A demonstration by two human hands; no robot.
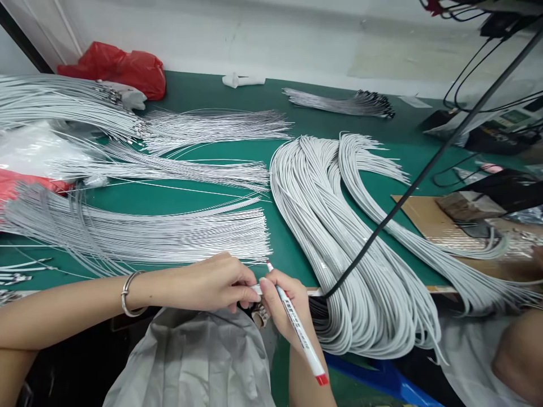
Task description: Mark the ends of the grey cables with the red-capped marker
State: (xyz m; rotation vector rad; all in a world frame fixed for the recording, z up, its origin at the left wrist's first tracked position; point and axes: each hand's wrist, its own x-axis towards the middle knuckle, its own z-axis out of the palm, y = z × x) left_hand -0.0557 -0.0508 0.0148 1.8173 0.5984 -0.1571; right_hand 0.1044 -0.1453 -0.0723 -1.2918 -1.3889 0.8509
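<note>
My right hand [288, 302] is closed around a white marker pen [301, 333] with red ends and dark printing, its tip pointing up and away. Just left of it, my left hand [227, 285] pinches a thin white strip-like piece [257, 289], and the fingers of both hands nearly meet there. How far that piece runs behind my right hand cannot be made out. Beyond my hands lies a bundle of thin grey-white wires [203, 234], its even ends close to the pen tip. A thick bundle of white cables [352, 243] hangs over the table edge at the right.
More wire bundles [216, 130] lie across the green table [203, 85]. A dark rod or cable [424, 169] slants across the view. Red bags [144, 70] sit back left; cardboard [413, 217] lies at right. Another person's knee [520, 350] shows at lower right.
</note>
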